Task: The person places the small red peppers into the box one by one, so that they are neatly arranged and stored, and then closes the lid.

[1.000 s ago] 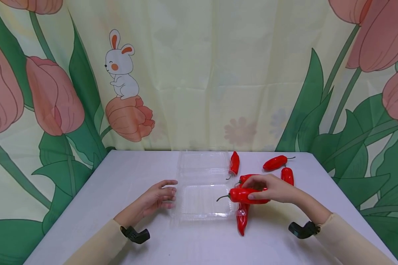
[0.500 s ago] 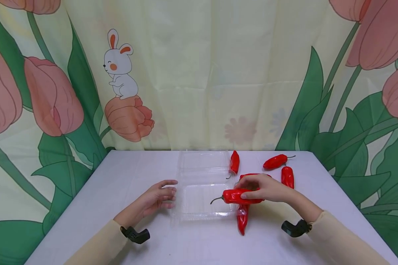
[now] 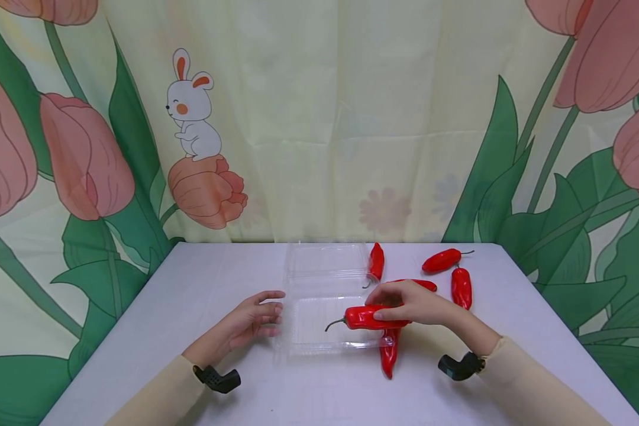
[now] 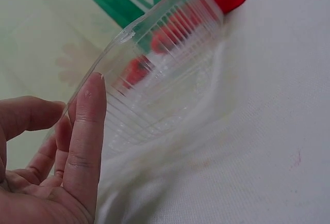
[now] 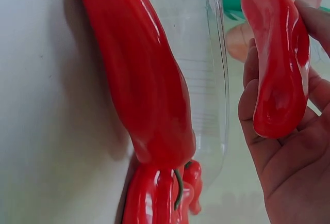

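The clear container (image 3: 314, 347) seems unfilled; fingers of the right hand (image 3: 412, 303) grasp one red pepper (image 3: 358, 318) over it, five other peppers (image 3: 461, 287) lie right of centre, the left hand's (image 3: 252, 320) fingers loose.

Studio-like setting: white table (image 3: 319, 390) before a tulip-print curtain (image 3: 309, 130).

1. My head view looks forward and down from farthest back, over the table (image 3: 309, 390) to the curtain (image 3: 298, 118).
2. My left wrist view sits low and close, tilted, facing past the left hand (image 4: 72, 177) through the tub (image 4: 149, 108).
3. My right wrist view, rolled sideways, looks closely across peppers (image 5: 149, 90) past the right hand (image 5: 294, 167).
4. All three feeds show me tub and peppers.
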`<state>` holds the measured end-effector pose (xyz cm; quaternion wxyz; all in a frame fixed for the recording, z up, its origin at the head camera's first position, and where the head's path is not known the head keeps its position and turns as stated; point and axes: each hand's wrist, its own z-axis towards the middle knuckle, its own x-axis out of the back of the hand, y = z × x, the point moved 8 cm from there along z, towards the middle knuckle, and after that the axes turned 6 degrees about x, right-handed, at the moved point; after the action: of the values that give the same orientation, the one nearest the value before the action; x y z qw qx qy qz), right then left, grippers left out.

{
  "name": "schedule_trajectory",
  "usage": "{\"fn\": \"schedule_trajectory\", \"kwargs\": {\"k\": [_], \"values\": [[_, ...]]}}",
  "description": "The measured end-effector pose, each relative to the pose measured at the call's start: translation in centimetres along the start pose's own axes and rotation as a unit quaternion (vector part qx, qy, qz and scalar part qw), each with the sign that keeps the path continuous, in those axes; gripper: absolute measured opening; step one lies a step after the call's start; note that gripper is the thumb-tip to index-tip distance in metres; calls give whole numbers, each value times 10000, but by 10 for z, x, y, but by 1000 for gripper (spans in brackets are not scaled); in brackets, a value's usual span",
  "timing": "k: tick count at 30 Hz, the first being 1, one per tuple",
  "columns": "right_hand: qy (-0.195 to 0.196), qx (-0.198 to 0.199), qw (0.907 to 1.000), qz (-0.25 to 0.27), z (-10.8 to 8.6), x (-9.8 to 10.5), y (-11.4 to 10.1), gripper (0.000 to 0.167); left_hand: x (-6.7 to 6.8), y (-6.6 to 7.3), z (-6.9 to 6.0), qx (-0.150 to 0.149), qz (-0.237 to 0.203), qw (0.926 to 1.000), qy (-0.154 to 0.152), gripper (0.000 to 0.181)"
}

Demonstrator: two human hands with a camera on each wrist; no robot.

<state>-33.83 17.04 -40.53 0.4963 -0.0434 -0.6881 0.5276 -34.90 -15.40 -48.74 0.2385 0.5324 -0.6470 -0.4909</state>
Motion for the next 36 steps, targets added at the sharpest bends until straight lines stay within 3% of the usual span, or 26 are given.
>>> {"fn": "schedule_trajectory", "kwargs": {"k": [16,27,36], "values": [[-193,237,9995,64,18,-18,-6,40,1,0,0,79,24,9998,192,54],[-234,362,9986,291,31,-30,-16,45,0,0,0,46,31,9999,143,53],[-468,356,9983,-21,39,-46,-12,35,0,0,0,38,22,9999,144,52]]}}
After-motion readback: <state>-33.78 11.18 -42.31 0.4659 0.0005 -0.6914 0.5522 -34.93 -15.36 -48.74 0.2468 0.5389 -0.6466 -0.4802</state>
